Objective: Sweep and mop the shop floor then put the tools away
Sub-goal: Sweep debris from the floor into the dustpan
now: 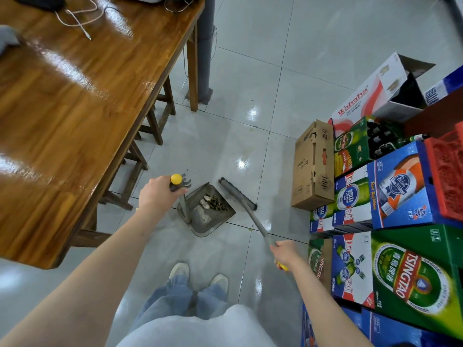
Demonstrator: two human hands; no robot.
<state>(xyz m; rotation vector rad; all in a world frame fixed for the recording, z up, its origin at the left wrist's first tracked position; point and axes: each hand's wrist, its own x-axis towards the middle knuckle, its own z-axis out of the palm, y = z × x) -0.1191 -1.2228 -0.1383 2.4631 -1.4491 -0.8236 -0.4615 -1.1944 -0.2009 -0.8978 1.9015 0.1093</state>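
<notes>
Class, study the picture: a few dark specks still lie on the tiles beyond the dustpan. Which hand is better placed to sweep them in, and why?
Probably the right hand: it grips the broom, whose head rests beside the dustpan. The left hand steadies the dustpan's handle.

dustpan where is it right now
In the head view the dustpan sits on the floor tiles mid-frame, between the wooden table and the broom head.

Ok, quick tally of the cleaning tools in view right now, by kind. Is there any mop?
Brooms: 1, the broom, handle in the right hand.
Dustpans: 1, the dustpan, upright handle in the left hand, debris inside.
Mops: 0 in view.
Total: 2 tools.
</notes>
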